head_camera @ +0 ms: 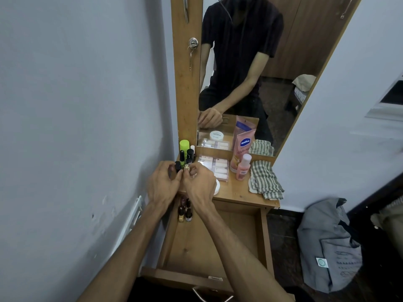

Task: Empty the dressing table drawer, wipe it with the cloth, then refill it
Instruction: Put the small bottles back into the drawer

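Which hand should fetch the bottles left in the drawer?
Probably left. The bottles stand in the drawer's far left corner, just below the left hand; the right hand would have to cross over.

Bench: narrow light-brown wooden bench (236, 194) below a mirror.
Left end: dark-capped small bottles (189, 154) — one lime-green.
Middle: clear plastic box (214, 166), pink Vaseline tube (242, 149), pink bottle (243, 167).
Right end: folded green-checked cloth (265, 180) — overhanging the front edge.
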The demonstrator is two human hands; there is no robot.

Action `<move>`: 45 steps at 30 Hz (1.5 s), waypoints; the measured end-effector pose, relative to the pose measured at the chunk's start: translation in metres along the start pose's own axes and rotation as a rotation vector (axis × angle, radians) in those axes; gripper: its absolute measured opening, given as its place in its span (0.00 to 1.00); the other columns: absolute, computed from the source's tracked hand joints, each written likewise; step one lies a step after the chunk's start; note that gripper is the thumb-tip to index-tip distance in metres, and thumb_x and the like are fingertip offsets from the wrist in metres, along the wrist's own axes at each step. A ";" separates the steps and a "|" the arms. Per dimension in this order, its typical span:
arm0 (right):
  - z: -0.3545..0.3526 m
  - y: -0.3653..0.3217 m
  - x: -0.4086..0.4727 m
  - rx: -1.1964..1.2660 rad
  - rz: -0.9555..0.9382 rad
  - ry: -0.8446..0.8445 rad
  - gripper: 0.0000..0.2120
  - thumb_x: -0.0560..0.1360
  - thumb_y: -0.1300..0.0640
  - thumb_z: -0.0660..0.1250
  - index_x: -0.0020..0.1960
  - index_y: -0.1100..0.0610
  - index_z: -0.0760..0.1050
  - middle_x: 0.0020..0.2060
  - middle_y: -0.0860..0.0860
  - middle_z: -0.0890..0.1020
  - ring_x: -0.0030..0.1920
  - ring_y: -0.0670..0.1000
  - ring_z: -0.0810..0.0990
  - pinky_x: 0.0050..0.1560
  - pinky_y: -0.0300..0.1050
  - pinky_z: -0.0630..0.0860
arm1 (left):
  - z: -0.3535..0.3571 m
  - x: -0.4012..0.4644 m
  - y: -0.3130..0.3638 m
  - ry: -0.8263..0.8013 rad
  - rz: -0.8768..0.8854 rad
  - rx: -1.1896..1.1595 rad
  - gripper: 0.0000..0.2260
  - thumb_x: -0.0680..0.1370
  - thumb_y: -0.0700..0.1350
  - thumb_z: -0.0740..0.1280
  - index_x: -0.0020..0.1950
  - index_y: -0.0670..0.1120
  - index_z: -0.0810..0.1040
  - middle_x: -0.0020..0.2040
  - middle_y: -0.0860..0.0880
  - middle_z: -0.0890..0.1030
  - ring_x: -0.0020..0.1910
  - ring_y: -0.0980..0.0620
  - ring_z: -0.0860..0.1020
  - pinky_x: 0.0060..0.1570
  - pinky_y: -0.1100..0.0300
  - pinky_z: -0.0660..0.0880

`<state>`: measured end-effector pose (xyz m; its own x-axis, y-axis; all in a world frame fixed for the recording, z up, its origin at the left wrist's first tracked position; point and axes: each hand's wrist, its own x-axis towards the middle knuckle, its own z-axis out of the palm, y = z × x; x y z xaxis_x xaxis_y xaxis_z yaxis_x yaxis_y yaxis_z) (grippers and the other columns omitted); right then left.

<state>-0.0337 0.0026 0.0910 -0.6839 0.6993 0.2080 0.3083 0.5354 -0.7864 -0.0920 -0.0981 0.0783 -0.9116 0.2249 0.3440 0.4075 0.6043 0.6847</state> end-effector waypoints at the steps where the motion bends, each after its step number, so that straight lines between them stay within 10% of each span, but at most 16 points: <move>1: 0.002 0.000 0.003 -0.021 0.006 -0.007 0.08 0.76 0.49 0.70 0.52 0.50 0.82 0.41 0.46 0.86 0.44 0.51 0.83 0.43 0.45 0.74 | 0.001 0.002 0.000 0.004 0.004 0.004 0.12 0.76 0.52 0.73 0.56 0.49 0.78 0.48 0.53 0.79 0.46 0.52 0.77 0.46 0.55 0.77; 25: 0.002 -0.003 0.014 -0.052 0.087 -0.033 0.12 0.69 0.44 0.74 0.48 0.49 0.82 0.38 0.43 0.84 0.43 0.48 0.83 0.41 0.42 0.73 | 0.007 -0.014 -0.005 0.034 -0.032 0.000 0.09 0.75 0.54 0.73 0.47 0.50 0.79 0.42 0.55 0.80 0.40 0.53 0.78 0.40 0.56 0.77; 31: -0.026 -0.001 -0.015 0.071 0.059 0.052 0.21 0.64 0.28 0.65 0.40 0.45 0.78 0.31 0.40 0.79 0.35 0.37 0.77 0.34 0.37 0.69 | -0.003 -0.046 -0.006 0.049 -0.004 -0.116 0.07 0.72 0.48 0.74 0.43 0.54 0.76 0.36 0.59 0.78 0.35 0.61 0.77 0.33 0.61 0.74; 45: -0.037 0.049 -0.091 0.024 0.180 -0.089 0.12 0.63 0.43 0.75 0.43 0.48 0.82 0.37 0.41 0.85 0.42 0.41 0.83 0.46 0.43 0.80 | 0.001 -0.103 -0.047 -0.226 0.120 -0.042 0.10 0.67 0.52 0.74 0.40 0.56 0.73 0.36 0.61 0.76 0.36 0.61 0.76 0.33 0.70 0.70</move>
<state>0.0679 -0.0169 0.0549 -0.6753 0.7374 0.0114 0.4158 0.3935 -0.8199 -0.0168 -0.1484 0.0100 -0.8437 0.4609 0.2751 0.5108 0.5318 0.6755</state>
